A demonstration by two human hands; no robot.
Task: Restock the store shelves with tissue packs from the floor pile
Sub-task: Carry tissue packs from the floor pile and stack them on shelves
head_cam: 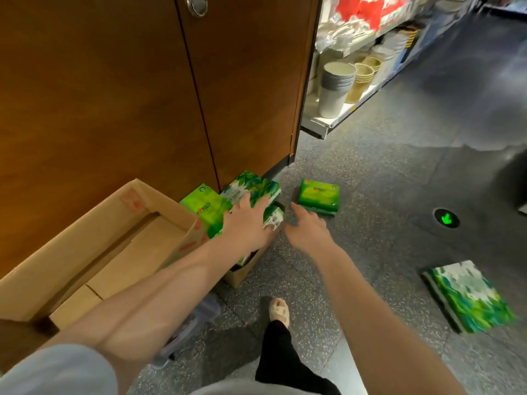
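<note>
2 bare forearms reach forward and down from short pale sleeves. The left hand (247, 220) lies palm down with fingers spread and fairly straight. The right hand (306, 226) hangs just beside it, palm down, fingers loosely extended, holding nothing. The hands are not touching.

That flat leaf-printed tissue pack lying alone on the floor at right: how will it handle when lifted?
The flat leaf-printed tissue pack probably feels light and soft, since it looks like film-wrapped tissue. Its glossy wrap may be slippery. Being broad and thin, it could sag if gripped by one edge, though it should not roll or tip lying flat on the speckled grey floor.
</note>
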